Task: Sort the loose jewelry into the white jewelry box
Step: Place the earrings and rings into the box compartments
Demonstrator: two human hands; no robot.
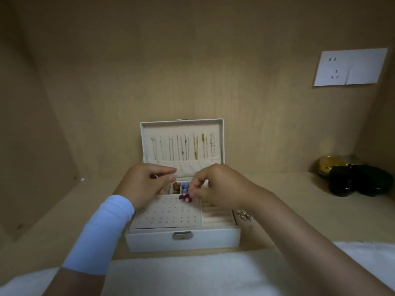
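The white jewelry box stands open on the wooden shelf, with several chains hanging inside its raised lid. My right hand hovers over the box's back compartments and pinches a dark red beaded piece above the perforated earring panel. Just left of it, my left hand pinches something thin between thumb and forefinger; what it is I cannot make out. Small compartments between the hands hold coloured beads. Loose gold jewelry lies on the shelf beside the box's right edge.
A dark green and black object sits at the back right of the shelf. A white wall socket is on the back panel. White fluffy fabric covers the front edge. Wooden walls close in left and right.
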